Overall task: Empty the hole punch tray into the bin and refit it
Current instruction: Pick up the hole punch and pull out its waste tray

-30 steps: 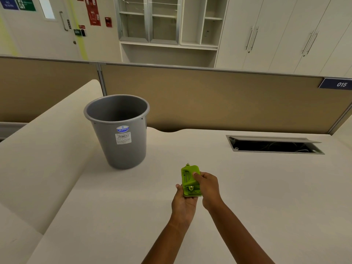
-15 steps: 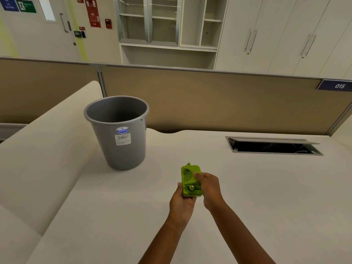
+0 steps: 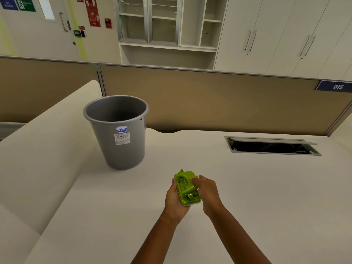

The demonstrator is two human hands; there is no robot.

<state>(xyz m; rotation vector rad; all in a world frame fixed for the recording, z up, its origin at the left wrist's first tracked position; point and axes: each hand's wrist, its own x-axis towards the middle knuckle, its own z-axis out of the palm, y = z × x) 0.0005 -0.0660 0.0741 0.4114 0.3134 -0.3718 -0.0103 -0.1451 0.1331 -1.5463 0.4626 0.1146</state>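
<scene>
A small lime-green hole punch [image 3: 186,186] is held above the cream desk, in front of me. My left hand [image 3: 174,199] cups it from below and the left. My right hand [image 3: 206,191] grips its right side, with the thumb on top of the lever. The punch's underside and tray are hidden by my palm. A grey plastic bin [image 3: 118,134] with a white label stands upright on the desk, to the upper left of the punch and apart from it.
The cream desk [image 3: 257,197] runs out to the right and front. An open cable slot [image 3: 272,146] is cut in it at the back right. A brown partition [image 3: 219,100] closes the desk's far edge. A second desk wing [image 3: 38,149] lies on the left.
The punch has turned slightly in my hands, its far end tipping left toward the bin. Both hands keep their hold and the bin has not moved.
</scene>
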